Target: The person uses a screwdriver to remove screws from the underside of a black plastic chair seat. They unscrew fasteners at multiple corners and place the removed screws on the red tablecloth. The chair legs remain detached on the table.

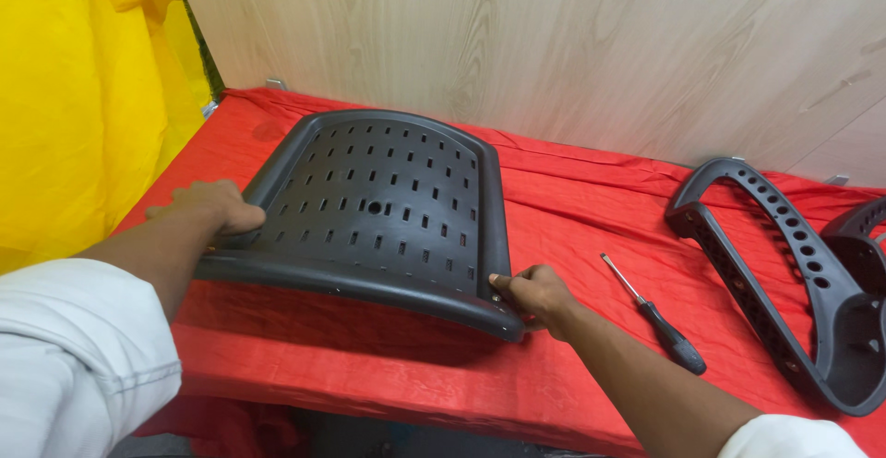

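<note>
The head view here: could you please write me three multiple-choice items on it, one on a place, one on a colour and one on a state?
1. Where does the screwdriver lie?
A. On the black perforated panel
B. On the red cloth, right of the right hand
C. Against the yellow sheet

2. What colour is the cloth over the table?
A. Red
B. Blue
C. Green

3. What are the hands doing?
A. Both hang free above the table
B. One holds the screwdriver
C. Each grips an edge of the panel

Answers: 1 B, the tool rests on bare cloth between the right hand and the curved black frame. 2 A, the cloth is red throughout. 3 C, the left hand holds the left edge of the black perforated panel and the right hand its near right corner.
</note>
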